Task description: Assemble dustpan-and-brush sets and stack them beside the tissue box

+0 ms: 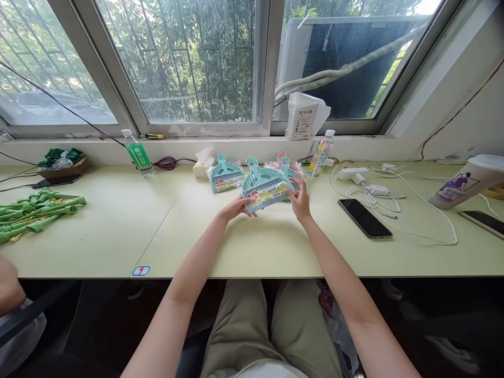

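Both my hands hold a teal mini brush-and-dustpan set in clear wrapping (264, 186) just above the pale green table (118, 231). My left hand (236, 207) grips its lower left corner with fingers closed. My right hand (300, 198) pinches its right edge. A second teal set (224, 174) lies flat behind and to the left. More wrapped sets, one with a pink handle (284, 164), lie behind the held one.
A black phone (364, 218) and white chargers with cables (374, 191) lie to the right. A lidded drink cup (466, 184) is tipped over at far right. Green plastic parts (35, 212) are piled at left. Two bottles (137, 153) (321, 155) stand near the window sill. Another person's arm (8, 289) shows at lower left.
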Demonstrator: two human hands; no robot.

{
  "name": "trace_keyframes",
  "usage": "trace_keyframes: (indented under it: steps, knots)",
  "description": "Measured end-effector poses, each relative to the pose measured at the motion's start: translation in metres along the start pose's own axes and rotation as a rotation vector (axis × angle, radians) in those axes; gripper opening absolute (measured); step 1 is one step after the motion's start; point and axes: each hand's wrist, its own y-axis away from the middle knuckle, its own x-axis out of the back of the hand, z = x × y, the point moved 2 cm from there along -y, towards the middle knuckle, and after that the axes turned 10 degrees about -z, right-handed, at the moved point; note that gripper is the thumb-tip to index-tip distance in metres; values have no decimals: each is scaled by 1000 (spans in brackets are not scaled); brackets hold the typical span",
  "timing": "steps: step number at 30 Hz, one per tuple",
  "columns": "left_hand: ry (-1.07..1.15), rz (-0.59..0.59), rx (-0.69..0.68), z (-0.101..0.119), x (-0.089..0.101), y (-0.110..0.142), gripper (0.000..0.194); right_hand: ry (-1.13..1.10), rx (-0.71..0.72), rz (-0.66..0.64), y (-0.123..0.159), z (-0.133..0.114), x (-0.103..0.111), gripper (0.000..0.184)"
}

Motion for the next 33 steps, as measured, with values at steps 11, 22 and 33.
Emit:
trace_keyframes:
  steps: [11, 22, 33]
  knots:
    - [-27, 44, -24, -7, -6, -9, 62, -159, -325, -64, -7, 29, 8, 57]
    - [-89, -38, -113, -2, -11, -4, 91, -216, -250, 62, -10, 34, 13, 63]
    - [-41, 138, -152, -5, -17, -12, 69, -140, -222, 81, -8, 37, 9, 61]
